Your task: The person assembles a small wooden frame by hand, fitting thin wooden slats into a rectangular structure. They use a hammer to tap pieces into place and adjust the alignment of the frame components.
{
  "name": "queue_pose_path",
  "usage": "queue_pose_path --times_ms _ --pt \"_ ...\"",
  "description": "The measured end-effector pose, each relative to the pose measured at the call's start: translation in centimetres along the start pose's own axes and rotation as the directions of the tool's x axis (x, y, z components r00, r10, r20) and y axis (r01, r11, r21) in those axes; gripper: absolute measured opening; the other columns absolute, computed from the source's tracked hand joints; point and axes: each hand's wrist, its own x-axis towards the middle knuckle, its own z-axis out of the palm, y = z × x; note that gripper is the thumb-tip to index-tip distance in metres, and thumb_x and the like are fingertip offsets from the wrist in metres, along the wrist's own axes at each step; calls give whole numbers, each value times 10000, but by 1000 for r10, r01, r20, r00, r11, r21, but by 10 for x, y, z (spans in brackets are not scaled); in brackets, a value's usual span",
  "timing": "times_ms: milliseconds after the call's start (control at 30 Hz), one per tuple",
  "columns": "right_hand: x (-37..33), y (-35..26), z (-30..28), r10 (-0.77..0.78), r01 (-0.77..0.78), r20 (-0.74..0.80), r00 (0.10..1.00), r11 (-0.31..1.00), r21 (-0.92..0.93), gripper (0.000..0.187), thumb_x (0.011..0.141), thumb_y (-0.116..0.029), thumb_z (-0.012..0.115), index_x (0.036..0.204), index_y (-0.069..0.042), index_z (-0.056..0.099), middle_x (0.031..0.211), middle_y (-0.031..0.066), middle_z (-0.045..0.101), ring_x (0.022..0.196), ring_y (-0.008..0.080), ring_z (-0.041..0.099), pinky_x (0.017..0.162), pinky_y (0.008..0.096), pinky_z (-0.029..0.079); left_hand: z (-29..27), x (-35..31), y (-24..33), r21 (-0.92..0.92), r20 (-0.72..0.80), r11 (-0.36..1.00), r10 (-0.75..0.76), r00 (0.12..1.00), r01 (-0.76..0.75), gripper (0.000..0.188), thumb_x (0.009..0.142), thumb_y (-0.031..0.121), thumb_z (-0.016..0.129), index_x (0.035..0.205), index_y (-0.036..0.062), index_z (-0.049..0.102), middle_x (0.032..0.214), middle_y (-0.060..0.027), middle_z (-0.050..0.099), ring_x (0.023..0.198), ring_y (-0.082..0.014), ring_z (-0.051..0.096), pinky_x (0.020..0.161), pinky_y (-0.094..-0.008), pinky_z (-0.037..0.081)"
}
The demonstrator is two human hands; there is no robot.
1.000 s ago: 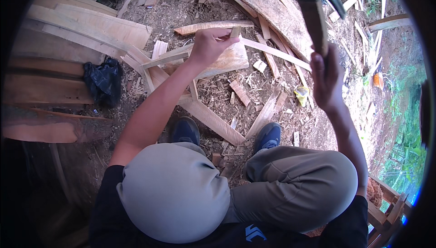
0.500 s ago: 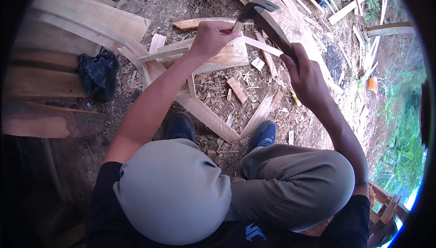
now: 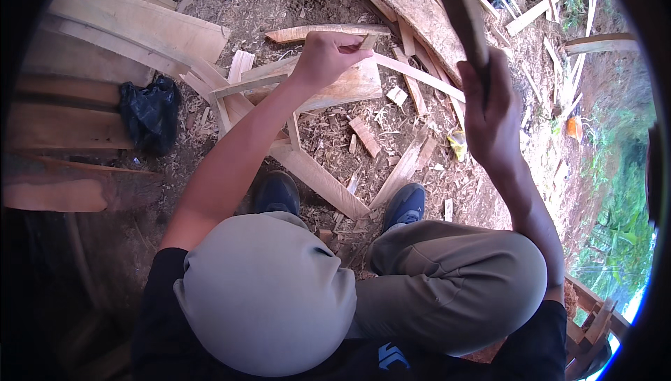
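My left hand (image 3: 326, 61) pinches a short wooden peg (image 3: 368, 41), which stands up from between thumb and fingers. Beneath that hand is a wooden frame of joined strips (image 3: 244, 85), with a wide board (image 3: 349, 86) against it. My right hand (image 3: 492, 119) is wrapped round the handle of a claw hammer (image 3: 467, 18), raised to the right of the peg and apart from it. The hammer's dark head is partly cut off by the top edge of the picture.
Wide planks (image 3: 140, 21) are stacked at the left beside a black plastic bag (image 3: 150, 112). Wood shavings and offcuts (image 3: 364, 136) litter the ground between my shoes (image 3: 404, 206). A yellow wrapper (image 3: 457, 145) lies below my right hand. Several wood strips (image 3: 542, 11) lie at the upper right.
The hammer has swung up and to the right, away from the peg, its head leaving the picture's top edge. My left hand has stayed in place on the peg.
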Motion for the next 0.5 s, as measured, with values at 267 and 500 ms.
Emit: queue_pose_path --times_ms 267,500 --pt "-1 29 0 331 -316 151 931 942 -113 263 1042 -253 486 1197 -44 528 914 246 672 843 349 667 753 472 460 15 -2 -3 62 -84 998 24 996 -19 180 817 234 812 884 69 788 800 -79 756 651 -160 710 610 -286 565" --pt "17 66 -16 313 -324 -99 945 937 -130 425 981 -223 499 1344 -5 539 1056 81 669 824 145 622 648 328 491 12 -18 -63 36 -281 991 134 951 -129 70 729 124 748 737 78 695 694 -68 682 579 -195 618 599 -374 510"
